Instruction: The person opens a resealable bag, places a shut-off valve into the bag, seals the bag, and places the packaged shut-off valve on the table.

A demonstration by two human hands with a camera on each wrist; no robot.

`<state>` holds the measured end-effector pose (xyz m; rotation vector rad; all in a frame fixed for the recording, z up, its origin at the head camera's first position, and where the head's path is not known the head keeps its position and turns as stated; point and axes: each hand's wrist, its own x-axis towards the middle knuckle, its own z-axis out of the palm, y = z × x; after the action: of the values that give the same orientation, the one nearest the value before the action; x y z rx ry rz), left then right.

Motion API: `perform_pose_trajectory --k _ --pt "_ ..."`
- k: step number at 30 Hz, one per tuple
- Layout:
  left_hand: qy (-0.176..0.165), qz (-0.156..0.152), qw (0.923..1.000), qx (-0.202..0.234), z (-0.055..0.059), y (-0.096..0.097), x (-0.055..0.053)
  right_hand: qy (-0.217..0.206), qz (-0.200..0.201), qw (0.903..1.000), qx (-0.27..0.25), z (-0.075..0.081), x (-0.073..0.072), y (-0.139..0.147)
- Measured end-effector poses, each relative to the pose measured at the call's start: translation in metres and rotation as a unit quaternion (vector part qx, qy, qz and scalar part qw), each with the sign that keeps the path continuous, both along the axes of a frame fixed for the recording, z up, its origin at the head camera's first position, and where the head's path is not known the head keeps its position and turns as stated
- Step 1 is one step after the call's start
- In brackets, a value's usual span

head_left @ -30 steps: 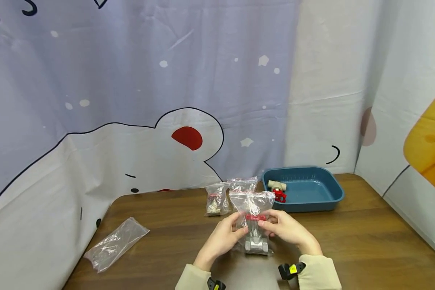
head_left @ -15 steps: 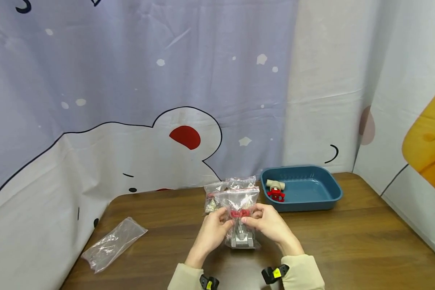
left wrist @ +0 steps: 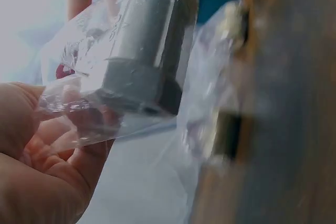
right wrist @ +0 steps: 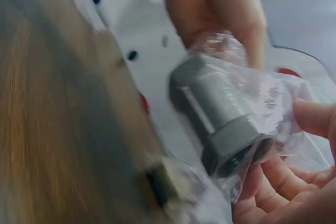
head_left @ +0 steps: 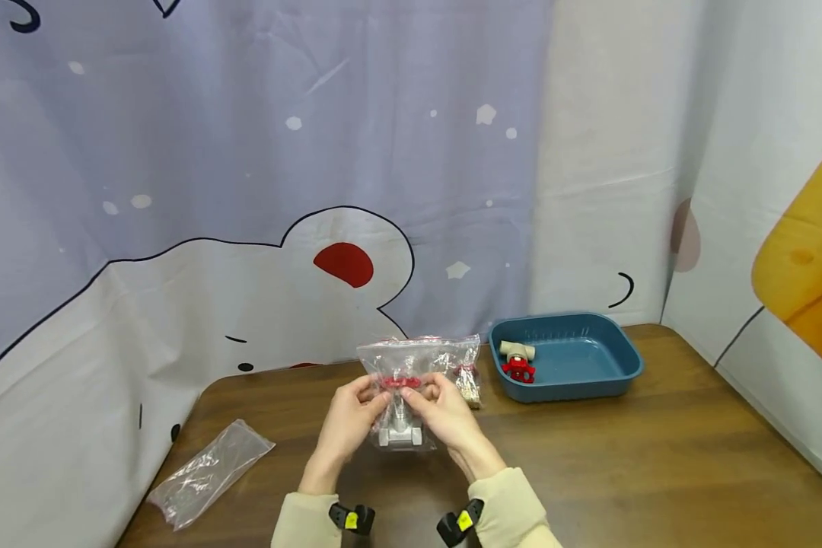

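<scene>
In the head view both hands hold up a clear zip bag (head_left: 411,352) containing a silver metal valve (head_left: 400,436) with a red handwheel (head_left: 400,382). My left hand (head_left: 348,417) pinches the bag's left side and my right hand (head_left: 447,417) its right side, thumbs toward me at handwheel height. The valve hangs upright, its thick hexagonal-ended body (left wrist: 142,45) lowest, as the left wrist view shows. From the right wrist, the body (right wrist: 212,103) fills the middle, with film bunched around it. Just behind stands another bagged valve (head_left: 467,388), brass-coloured with red on top, partly covered.
A blue tray (head_left: 571,390) stands at the back right, with a cream valve (head_left: 518,351) with a red handle in its left end. An empty clear bag (head_left: 211,473) lies at the table's left. A printed curtain (head_left: 411,152) hangs behind the wooden table (head_left: 630,464).
Both hands have carried the bagged valve leftward and a little farther from me. It now overlaps the bags at the back, covering the left one. The head view has shifted slightly.
</scene>
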<state>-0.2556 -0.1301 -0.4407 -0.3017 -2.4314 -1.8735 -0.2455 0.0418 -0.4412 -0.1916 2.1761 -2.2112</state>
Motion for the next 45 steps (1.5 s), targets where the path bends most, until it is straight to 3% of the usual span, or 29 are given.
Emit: perform_pose_trajectory --k 4,8,14,18,23,32,36,45 --pt "-0.024 0.027 0.9988 0.032 -0.001 -0.025 -0.019 -0.078 0.043 0.9929 -0.079 -0.002 -0.02 -0.028" --pt "-0.057 0.039 0.9959 0.058 -0.014 -0.045 -0.038 -0.148 0.046 0.9827 -0.101 -0.004 -0.034 -0.051" --pt "-0.099 0.086 0.9867 0.096 -0.033 -0.066 -0.054 -0.173 -0.004 0.9823 -0.072 -0.003 -0.047 -0.083" --pt "-0.125 0.115 0.9789 0.113 -0.04 -0.077 -0.061 -0.181 -0.01 0.9819 -0.056 -0.004 -0.055 -0.097" --pt "-0.135 0.132 0.9781 0.087 -0.045 -0.085 -0.067 -0.209 0.008 0.9743 -0.084 -0.009 -0.062 -0.102" --pt "-0.123 0.174 0.9769 0.019 -0.052 -0.087 -0.072 -0.226 0.0 0.9689 -0.1 -0.017 -0.064 -0.105" --pt "-0.113 0.167 0.9794 -0.008 -0.051 -0.084 -0.075 -0.23 -0.002 0.967 -0.111 -0.017 -0.063 -0.104" --pt "-0.12 0.157 0.9803 -0.001 -0.05 -0.083 -0.071 -0.213 -0.004 0.9695 -0.121 -0.019 -0.057 -0.101"
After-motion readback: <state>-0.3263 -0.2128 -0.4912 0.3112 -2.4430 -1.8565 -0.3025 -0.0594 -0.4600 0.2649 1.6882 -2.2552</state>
